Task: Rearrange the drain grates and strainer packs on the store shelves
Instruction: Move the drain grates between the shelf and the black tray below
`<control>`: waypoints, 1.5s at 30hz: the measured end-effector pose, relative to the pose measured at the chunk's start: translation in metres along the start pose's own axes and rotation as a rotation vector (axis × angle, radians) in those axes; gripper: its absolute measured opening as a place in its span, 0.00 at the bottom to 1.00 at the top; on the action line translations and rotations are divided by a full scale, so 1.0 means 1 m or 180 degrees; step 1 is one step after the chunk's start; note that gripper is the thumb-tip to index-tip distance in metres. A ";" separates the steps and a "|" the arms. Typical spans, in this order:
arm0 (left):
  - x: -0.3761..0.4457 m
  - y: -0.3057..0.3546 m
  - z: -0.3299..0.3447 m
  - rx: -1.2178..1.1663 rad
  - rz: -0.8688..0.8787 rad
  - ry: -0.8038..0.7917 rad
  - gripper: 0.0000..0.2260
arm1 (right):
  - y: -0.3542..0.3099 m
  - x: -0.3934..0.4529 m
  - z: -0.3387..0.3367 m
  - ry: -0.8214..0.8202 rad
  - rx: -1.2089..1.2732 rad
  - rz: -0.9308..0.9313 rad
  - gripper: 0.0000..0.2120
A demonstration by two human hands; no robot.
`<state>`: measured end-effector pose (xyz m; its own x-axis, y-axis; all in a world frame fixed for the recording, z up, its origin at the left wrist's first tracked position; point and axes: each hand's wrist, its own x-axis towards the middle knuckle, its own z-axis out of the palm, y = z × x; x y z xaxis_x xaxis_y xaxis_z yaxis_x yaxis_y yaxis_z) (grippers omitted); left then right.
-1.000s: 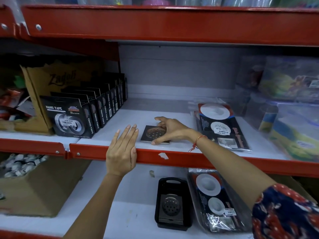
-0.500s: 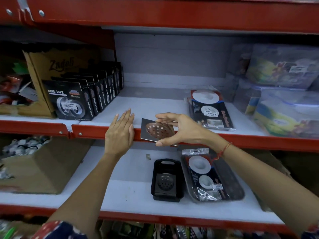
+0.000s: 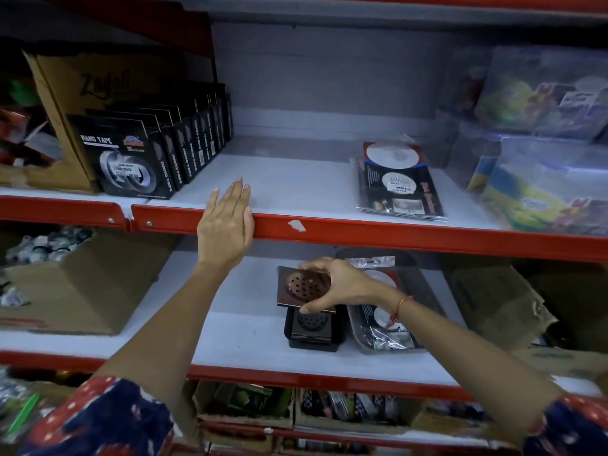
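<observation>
My right hand grips a square metal drain grate with a round perforated centre, held tilted just above a black tray on the lower shelf. Another grate lies in that tray. Right of it, a dark tray holds strainer packs in clear wrap. A stack of strainer packs lies on the upper shelf. My left hand rests flat, fingers together, on the red front edge of the upper shelf, holding nothing.
Nano tape boxes stand in a row at the upper shelf's left, beside a cardboard box. Clear plastic containers fill its right side. Cardboard boxes sit at both ends of the lower shelf.
My right hand lifted the drain grate off the upper shelf and carried it down to just over the black tray on the lower shelf. My left hand stayed on the shelf edge.
</observation>
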<state>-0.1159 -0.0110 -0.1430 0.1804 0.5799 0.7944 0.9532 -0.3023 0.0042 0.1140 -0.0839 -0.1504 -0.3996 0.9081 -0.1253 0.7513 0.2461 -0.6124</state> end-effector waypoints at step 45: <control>-0.003 0.012 -0.001 -0.0580 -0.0392 0.0167 0.21 | -0.001 -0.001 -0.005 0.0610 -0.0175 -0.0249 0.26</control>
<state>-0.1056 -0.0172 -0.1444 0.0480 0.5821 0.8117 0.9068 -0.3662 0.2090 0.1161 -0.0832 -0.1455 -0.3547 0.9320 0.0748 0.7515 0.3318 -0.5702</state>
